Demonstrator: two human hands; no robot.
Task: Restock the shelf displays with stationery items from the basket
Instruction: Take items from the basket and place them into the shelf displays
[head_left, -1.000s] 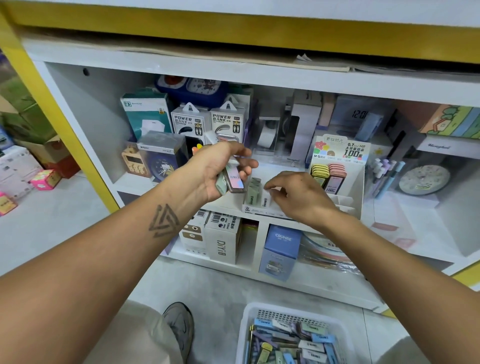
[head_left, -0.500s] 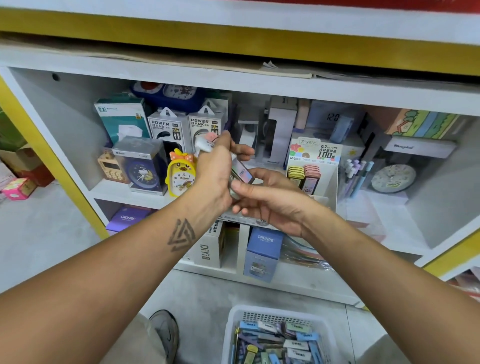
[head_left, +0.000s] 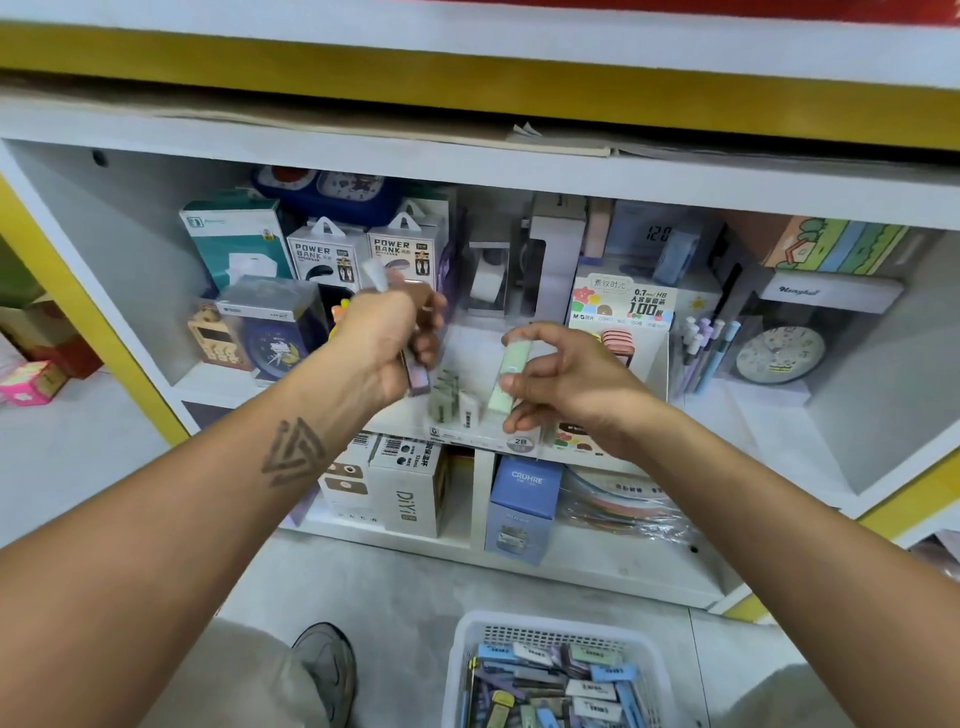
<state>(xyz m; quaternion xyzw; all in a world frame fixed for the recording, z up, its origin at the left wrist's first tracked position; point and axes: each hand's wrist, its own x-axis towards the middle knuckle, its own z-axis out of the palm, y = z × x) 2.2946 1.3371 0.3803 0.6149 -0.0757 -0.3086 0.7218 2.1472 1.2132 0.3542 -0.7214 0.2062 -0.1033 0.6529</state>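
My left hand (head_left: 387, 338) grips a small bunch of slim lead cases (head_left: 418, 371); a pale end sticks up above the fist and a purple end shows below. My right hand (head_left: 566, 387) pinches one pale green lead case (head_left: 510, 376) between thumb and fingers, held upright just above the white display box (head_left: 467, 431) on the shelf. Two cases (head_left: 452, 402) stand in that box beside the green one. The white basket (head_left: 470, 654) with several more cases sits on the floor at the bottom.
Power bank boxes (head_left: 358, 257), boxed clocks (head_left: 272, 332) and a teal box stand behind my left hand. A lead display card (head_left: 623, 306), pens (head_left: 701, 353) and a round clock (head_left: 779, 356) are to the right. Boxes fill the lower shelf. My shoe (head_left: 327, 670) is beside the basket.
My right hand took a green case from the bunch in my left hand and moved it right and down to the display box. The hands, touching before, are now apart.
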